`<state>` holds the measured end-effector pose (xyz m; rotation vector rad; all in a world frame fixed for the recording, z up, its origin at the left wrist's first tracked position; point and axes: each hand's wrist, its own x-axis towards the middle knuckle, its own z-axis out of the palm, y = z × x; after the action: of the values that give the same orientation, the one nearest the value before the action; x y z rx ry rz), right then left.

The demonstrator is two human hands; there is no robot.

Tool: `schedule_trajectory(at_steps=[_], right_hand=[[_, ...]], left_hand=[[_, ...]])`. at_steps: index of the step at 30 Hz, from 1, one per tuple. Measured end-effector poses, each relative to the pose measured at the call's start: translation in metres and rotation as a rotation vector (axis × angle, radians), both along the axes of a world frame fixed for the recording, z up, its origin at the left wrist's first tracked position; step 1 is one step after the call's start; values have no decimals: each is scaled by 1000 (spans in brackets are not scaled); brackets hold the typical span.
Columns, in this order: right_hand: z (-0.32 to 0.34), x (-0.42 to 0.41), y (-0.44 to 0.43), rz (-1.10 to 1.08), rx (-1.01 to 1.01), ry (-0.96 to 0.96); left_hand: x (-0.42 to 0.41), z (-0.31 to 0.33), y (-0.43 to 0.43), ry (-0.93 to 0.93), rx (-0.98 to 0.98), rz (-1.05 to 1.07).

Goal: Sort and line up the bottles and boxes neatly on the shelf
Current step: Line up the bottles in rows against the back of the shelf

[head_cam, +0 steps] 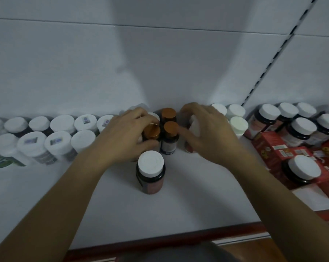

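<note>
My left hand [126,137] grips a gold-capped dark bottle [151,131] at the middle of the white shelf [197,195]. Two more gold-capped bottles [171,129] stand just right of it, one behind the other. My right hand [209,133] curls round a white-capped bottle [195,127], mostly hidden under the fingers. A dark bottle with a white cap [150,171] stands alone in front, nearer to me. White-capped bottles [35,140] sit in two rows on the left. More white caps [235,118] stand behind my right hand.
At the right, dark white-capped bottles [301,129] stand behind red boxes [277,152], and one bottle [303,171] sits on a box. The shelf's red front edge [160,241] runs along the bottom. A slotted upright [273,53] divides the white back wall.
</note>
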<state>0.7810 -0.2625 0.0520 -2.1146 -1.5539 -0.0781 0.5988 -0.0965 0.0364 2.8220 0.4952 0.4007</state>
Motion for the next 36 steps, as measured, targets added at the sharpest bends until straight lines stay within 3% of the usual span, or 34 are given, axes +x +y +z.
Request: schedule_trajectory(at_steps=[6, 9, 12, 27, 31, 34, 36], right_hand=[[6, 53, -32, -296, 273, 165], [-11, 64, -37, -525, 440, 501], [-37, 63, -36, -562, 442, 809], [-51, 53, -18, -439, 464, 914], [-43, 58, -26, -412, 373, 926], [-31, 59, -40, -425, 304, 793], [-22, 56, -50, -362, 218, 603]], left_hand=[[21, 15, -2, -72, 22, -95], [38, 14, -1, 1, 40, -130], [50, 8, 2, 86, 67, -140], [51, 0, 7, 73, 9, -158], [42, 9, 0, 67, 21, -157], [23, 35, -18, 39, -40, -158], [9, 51, -33, 183, -99, -168]])
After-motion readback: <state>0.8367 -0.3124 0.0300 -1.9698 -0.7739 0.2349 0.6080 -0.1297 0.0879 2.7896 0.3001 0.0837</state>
